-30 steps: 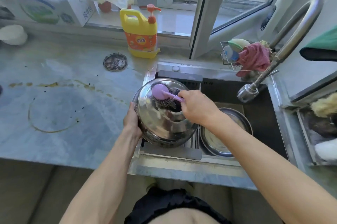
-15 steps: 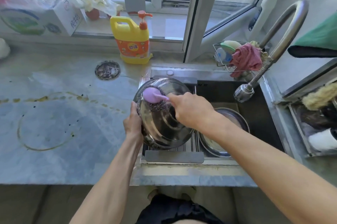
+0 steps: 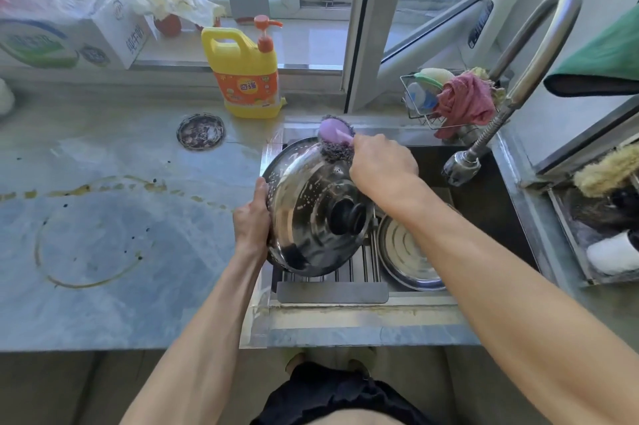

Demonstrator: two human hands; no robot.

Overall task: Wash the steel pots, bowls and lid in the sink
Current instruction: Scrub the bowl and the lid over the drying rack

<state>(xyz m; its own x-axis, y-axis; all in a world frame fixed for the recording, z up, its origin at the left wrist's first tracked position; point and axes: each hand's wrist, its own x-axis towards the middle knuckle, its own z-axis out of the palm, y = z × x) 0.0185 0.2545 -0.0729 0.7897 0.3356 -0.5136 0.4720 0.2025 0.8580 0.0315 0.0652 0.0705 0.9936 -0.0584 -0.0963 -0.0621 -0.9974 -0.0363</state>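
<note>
While my left hand [image 3: 251, 221] curls its fingers round the nine o'clock rim of the domed steel lid with a black knob [image 3: 313, 206], that lid stands tilted over the left end of the dark steel sink [image 3: 484, 203]. I cannot see those fingertips; they pass behind the rim. Soap flecks dot its shiny surface. At its one o'clock edge my right hand [image 3: 382, 165] grips the lilac-handled steel-wool scrubber [image 3: 336, 141], wool pressed to metal. My forearm hides part of the round steel bowl [image 3: 408, 255].
</note>
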